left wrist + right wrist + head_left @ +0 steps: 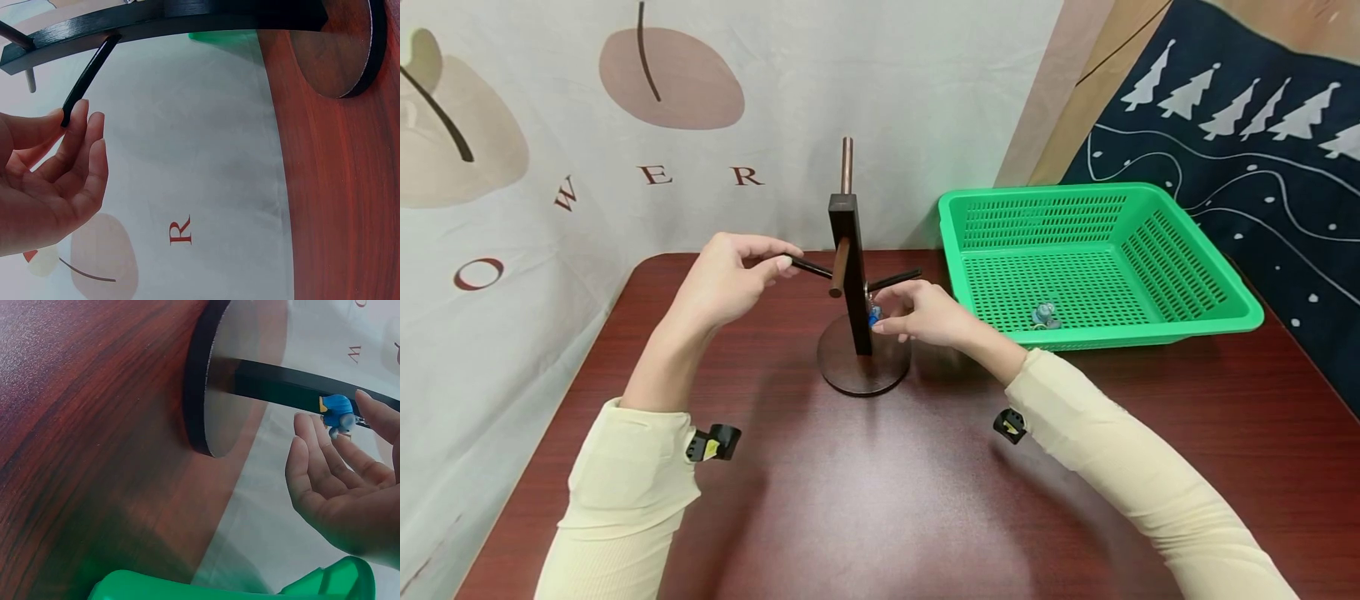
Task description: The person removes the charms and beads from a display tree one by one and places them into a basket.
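A dark wooden stand (852, 283) with a round base and several pegs stands upright on the table. My left hand (730, 275) pinches the tip of its left peg (90, 72) between thumb and fingers. On the other side, a small blue figure keychain (338, 412) hangs by a metal chain close to the post, below the right peg (895, 279). My right hand (925, 312) is around the keychain, thumb and fingers apart and loosely bent; the index finger is right under that peg. In the right wrist view, the thumb partly hides the chain.
A green plastic basket (1150, 335) sits right of the stand, with a small grey-blue keychain (1043, 315) inside near its front wall. A printed cloth (887, 83) hangs behind the reddish-brown table (865, 500). A navy cloth with white trees (1225, 167) is at the right.
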A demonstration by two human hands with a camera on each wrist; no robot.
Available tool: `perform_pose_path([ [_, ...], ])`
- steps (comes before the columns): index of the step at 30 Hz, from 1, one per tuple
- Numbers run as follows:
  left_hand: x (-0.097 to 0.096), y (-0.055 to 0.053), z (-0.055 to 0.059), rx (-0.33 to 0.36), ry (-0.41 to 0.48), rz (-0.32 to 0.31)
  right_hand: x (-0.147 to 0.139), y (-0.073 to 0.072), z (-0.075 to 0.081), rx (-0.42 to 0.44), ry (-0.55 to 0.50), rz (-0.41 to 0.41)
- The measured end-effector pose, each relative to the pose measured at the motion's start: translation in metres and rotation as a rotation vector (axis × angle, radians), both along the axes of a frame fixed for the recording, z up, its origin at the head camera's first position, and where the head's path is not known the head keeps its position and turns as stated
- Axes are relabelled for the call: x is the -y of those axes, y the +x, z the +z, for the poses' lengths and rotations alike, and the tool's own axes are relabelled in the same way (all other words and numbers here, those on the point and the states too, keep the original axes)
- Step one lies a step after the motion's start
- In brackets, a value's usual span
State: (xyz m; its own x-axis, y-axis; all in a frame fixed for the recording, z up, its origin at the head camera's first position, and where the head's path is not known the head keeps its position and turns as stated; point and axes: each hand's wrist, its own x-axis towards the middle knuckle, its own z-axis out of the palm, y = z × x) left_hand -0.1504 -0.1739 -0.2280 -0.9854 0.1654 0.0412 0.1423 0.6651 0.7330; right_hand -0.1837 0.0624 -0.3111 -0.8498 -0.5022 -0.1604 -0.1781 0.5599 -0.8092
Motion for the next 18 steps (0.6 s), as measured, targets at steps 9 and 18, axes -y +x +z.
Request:
perform_pose_path([
  [9,0.0002,0.0007,0.0011,0.011,-0.005,0.006,0.0038,0.0002,-0.0032,-0.025,0.013,-0.007],
  [18,0.0,0.0013,0.0017,0.007,-0.014,0.005,0.0061,0.0019,-0.0029,-0.043,0.009,-0.01],
])
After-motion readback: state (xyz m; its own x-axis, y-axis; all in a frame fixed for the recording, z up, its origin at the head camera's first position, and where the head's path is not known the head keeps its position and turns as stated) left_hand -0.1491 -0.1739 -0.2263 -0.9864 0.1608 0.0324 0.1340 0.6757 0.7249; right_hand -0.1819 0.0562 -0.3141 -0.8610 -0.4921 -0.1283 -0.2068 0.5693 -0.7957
